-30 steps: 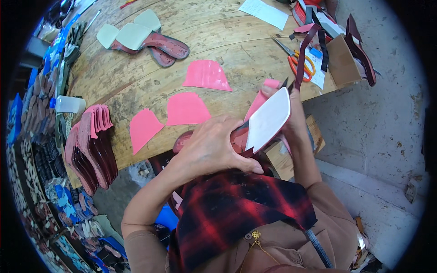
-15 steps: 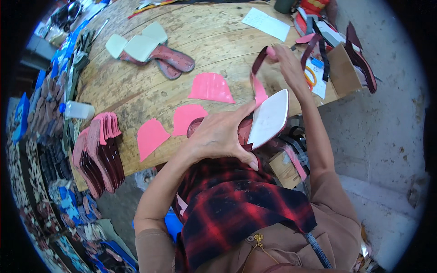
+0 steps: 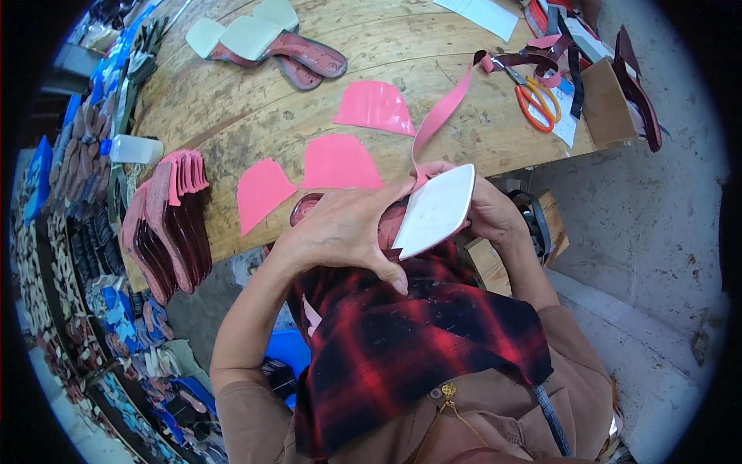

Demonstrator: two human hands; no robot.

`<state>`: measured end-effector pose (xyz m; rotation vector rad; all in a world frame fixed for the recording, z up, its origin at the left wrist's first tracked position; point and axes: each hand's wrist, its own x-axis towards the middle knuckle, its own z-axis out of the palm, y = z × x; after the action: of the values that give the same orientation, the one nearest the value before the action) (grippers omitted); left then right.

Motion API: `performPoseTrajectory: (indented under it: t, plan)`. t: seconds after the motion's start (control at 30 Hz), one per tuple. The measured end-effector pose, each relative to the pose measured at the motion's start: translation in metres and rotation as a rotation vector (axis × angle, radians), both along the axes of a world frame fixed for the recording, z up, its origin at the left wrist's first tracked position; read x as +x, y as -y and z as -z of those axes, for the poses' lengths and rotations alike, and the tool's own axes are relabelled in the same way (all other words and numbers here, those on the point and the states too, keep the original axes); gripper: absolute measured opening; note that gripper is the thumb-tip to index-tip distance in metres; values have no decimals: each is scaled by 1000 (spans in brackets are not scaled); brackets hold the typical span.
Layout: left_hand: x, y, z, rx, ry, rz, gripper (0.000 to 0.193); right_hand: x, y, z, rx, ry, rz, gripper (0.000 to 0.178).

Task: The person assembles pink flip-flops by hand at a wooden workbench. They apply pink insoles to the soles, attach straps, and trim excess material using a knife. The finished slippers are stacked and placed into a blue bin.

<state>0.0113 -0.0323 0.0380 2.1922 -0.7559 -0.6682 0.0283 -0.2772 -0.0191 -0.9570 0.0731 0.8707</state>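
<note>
My left hand (image 3: 340,228) is wrapped round a maroon shoe insole with a white heel part (image 3: 440,209), held above my lap at the table's front edge. Its thumb lies along the near edge. Behind the white heel my right hand (image 3: 498,213) is closed on the same piece, with some fingertips hidden. From the insole's far edge by my left fingers, a pink strip with a maroon side (image 3: 444,112) runs up across the table. Three cut pink pieces lie beyond: one on the left (image 3: 263,193), one in the middle (image 3: 340,162), one farther back (image 3: 376,106).
Orange-handled scissors (image 3: 537,100) rest beside the strip's far end, near a cardboard box (image 3: 607,100). At the left edge hangs a row of pink and maroon insoles (image 3: 166,193), by a plastic bottle (image 3: 133,148). White-heeled insoles (image 3: 309,54) lie farther back.
My right hand has let go of the strip's far end and come down to the heel of the insole. The strip now trails on the table, and the scissors show fully.
</note>
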Motion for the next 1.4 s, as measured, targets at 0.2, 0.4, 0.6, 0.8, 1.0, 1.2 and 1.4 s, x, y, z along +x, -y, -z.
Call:
performPoseTrajectory:
  t: [0.2, 0.4, 0.6, 0.8, 1.0, 1.2, 1.4]
  plan:
    - [-5, -1, -1, 11, -45, 24, 122, -6, 2, 12, 30, -92, -5, 37]
    - [-4, -2, -2, -4, -81, 63, 120, -11, 6, 16, 98, -96, -30, 31]
    - [4, -8, -4, -18, -190, 185, 120, -12, 11, 8, -72, -13, -127, 18]
    - [-13, -13, 13, -23, 44, -156, 118, 23, 68, 2, -159, 175, 339, 37]
    - [-48, 29, 63, -34, 511, -655, 102, -39, -41, 0, -173, 479, 283, 57]
    - [-60, 5, 47, -406, -187, -877, 105, -31, -66, -12, -146, 594, 280, 49]
    - [-72, 16, 66, -899, -277, -786, 86, -27, -88, -6, -380, 542, 410, 33]
